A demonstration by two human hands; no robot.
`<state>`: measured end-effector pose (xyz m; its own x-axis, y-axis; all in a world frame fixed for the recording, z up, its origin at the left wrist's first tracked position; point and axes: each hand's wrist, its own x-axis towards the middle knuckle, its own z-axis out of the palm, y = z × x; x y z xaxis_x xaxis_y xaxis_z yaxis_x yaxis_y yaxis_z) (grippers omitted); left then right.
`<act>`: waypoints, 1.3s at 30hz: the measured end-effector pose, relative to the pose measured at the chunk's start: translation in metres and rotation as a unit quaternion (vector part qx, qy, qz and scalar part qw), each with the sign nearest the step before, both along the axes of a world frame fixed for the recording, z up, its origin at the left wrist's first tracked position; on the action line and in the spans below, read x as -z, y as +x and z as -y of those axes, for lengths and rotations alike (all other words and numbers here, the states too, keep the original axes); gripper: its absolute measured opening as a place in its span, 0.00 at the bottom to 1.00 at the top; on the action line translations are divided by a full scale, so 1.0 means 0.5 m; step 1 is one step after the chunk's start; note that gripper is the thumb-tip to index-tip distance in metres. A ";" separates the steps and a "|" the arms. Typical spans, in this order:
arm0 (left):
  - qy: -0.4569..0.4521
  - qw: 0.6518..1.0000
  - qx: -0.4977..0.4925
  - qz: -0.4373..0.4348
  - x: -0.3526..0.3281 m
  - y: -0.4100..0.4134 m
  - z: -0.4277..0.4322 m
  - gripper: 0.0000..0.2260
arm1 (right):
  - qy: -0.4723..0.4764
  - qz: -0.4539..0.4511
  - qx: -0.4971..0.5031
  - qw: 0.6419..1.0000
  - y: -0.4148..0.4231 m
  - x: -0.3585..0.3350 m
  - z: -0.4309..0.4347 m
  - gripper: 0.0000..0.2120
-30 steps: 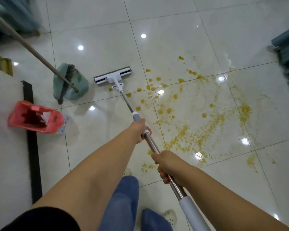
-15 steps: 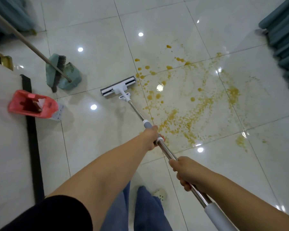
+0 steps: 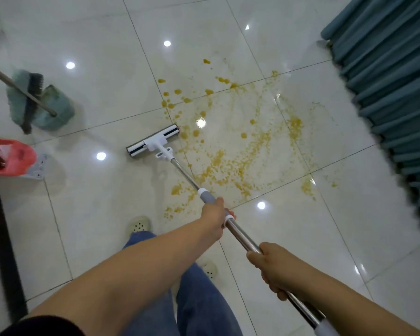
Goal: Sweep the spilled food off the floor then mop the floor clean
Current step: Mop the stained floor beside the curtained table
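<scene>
Head view, looking down at a glossy tiled floor (image 3: 107,214). A person grips a mop with both hands. The left hand (image 3: 214,220) is clamped on the steel pole (image 3: 240,235) just below its grey collar; the right hand (image 3: 273,269) is clamped on the pole nearer the body, above a white grip at the bottom edge. The pole runs diagonally from near right to far left.

The mop head (image 3: 153,141), a white flat bar with dark strips, lies flat on the floor at centre, tilted with its right end farther away. That end touches the left margin of the spill (image 3: 230,161): yellow-orange drops and smears spread over several tiles, from centre toward the right. Separate round drops lie at the far side; denser streaks lie beside the pole.

At far left, a broom (image 3: 30,103) with dark bristles rests against a green dustpan (image 3: 54,110), its wooden handle running off the left edge. Nearer, at the left edge, lies a red container (image 3: 7,156), partly cut off. A teal pleated curtain (image 3: 393,93) hangs along the right side. Blue trouser legs (image 3: 199,304) and pale perforated shoes (image 3: 139,225) show near centre, close to the spill's near edge.
</scene>
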<state>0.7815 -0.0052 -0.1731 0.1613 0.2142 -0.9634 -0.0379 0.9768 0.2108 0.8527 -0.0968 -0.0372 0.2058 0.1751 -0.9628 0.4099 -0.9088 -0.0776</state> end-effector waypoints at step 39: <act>0.024 0.979 0.189 -0.078 0.137 -0.139 -0.068 0.19 | 0.026 -0.042 0.048 0.998 -0.155 0.190 -0.006 0.07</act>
